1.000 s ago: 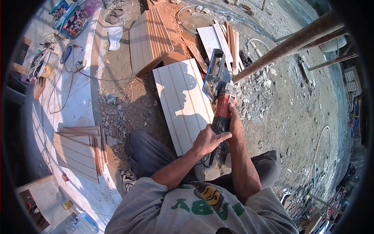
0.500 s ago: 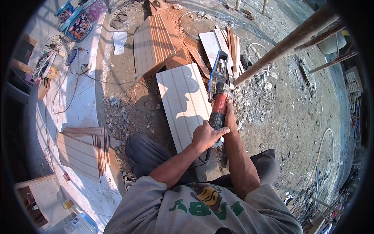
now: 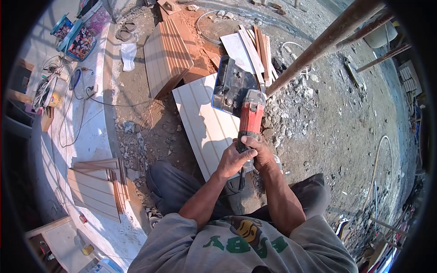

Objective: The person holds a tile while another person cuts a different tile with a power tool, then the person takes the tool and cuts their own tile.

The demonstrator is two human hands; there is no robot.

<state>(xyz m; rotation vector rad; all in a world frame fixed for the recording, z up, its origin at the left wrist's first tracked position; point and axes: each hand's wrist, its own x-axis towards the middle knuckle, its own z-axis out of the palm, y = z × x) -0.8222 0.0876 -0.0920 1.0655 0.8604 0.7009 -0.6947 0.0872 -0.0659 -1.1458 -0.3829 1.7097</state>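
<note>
A red and black angle grinder (image 3: 251, 119) points away from me, held above the ground in both hands. My left hand (image 3: 233, 160) is wrapped round the left of its rear handle. On the other side, my right hand (image 3: 258, 151) grips the handle near the red body. A black base plate with a blue edge (image 3: 231, 88) is fixed at its front, its fitted underside turned toward me. Any disc is hidden from view. Below and left of the tool lies a cream striped tile (image 3: 216, 129), partly shaded. A power cord hangs from the grinder's rear.
A stack of striped tiles (image 3: 165, 59) leans beyond the tile. Cut strips (image 3: 260, 52) lie further right. A wooden pole (image 3: 325, 48) slants in from the upper right. More tiles (image 3: 93, 193) rest on the white ledge (image 3: 98, 118), where cables and buckets also stand. Rubble (image 3: 291, 111) covers the ground.
The grinder has turned so its base plate, earlier edge-on, now shows a broad face. My right hand has shifted back along the tool toward my left hand. The view has moved slightly.
</note>
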